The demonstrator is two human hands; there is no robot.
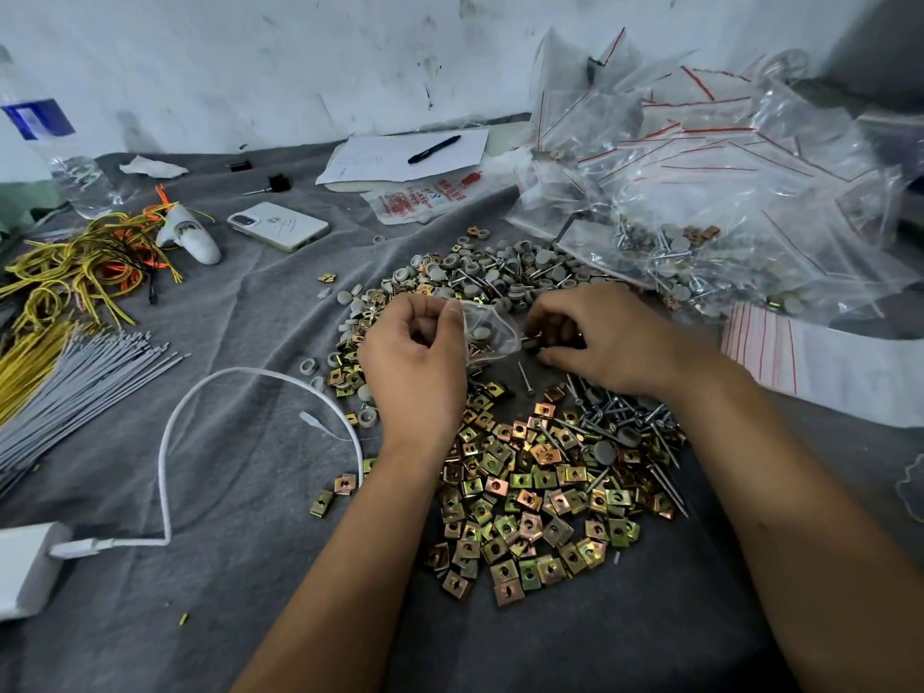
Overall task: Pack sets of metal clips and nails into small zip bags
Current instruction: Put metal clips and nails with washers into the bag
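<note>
Left hand pinching zip bag open; right hand fingers gripping nails. Risk: snagging, spilling onto tabletop.

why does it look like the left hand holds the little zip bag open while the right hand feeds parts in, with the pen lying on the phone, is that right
Not quite. In the head view the pen lies on the white paper, not on the phone. The rest stands: the left hand holds the zip bag while the right hand feeds parts in.
</note>
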